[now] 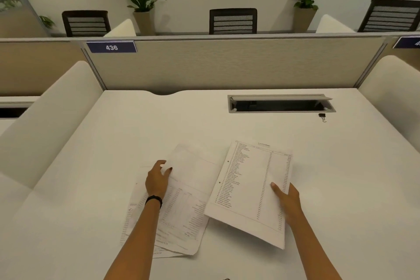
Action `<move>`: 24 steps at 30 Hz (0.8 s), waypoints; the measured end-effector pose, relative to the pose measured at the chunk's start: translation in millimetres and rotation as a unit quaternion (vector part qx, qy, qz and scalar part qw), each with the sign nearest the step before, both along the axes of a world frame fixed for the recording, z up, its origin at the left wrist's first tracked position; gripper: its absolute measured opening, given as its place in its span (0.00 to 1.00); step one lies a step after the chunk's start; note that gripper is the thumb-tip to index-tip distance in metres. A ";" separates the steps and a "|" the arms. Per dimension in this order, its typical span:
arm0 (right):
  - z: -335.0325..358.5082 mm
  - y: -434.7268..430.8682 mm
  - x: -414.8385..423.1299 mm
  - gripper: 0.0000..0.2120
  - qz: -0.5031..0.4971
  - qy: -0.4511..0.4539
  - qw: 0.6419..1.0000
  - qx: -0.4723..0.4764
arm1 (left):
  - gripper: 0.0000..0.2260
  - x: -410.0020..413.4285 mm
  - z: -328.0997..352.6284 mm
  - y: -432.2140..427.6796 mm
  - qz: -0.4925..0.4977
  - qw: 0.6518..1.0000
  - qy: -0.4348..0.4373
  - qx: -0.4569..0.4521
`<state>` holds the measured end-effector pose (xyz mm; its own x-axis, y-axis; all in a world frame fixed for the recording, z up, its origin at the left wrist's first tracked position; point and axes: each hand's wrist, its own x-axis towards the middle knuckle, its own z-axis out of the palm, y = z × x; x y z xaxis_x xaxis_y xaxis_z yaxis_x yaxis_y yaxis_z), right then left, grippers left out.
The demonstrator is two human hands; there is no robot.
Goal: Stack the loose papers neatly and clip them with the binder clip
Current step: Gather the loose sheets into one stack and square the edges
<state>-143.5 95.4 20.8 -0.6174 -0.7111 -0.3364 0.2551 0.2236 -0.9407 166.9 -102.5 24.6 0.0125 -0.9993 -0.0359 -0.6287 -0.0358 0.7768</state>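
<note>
Right hand (287, 200) pinches a printed sheet (252, 186), thumb on top; left hand (158, 179) rests on the loose papers (188, 211), fingers curved and apart. Binder clip (322, 116) sits just beside the open cable hatch (281, 107), contents too dark to tell.

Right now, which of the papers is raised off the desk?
The sheet with the printed list, on the right: the right hand grips its right edge and holds it tilted. The other sheets lie flat under the left hand.
</note>
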 end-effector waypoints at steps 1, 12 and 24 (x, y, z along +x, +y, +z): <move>1.3 -0.2 -0.7 0.15 -0.001 -0.008 1.000 -0.006 | 0.11 -3.2 0.7 0.6 -0.002 1.000 0.006 -0.002; 3.0 -1.2 -1.6 0.15 0.063 0.011 0.998 0.001 | 0.12 -60.6 -8.5 27.1 -0.077 0.990 0.091 0.080; -8.5 -27.3 32.0 0.33 0.052 0.198 0.970 0.127 | 0.11 -101.2 -12.9 49.2 -0.106 0.977 0.138 0.124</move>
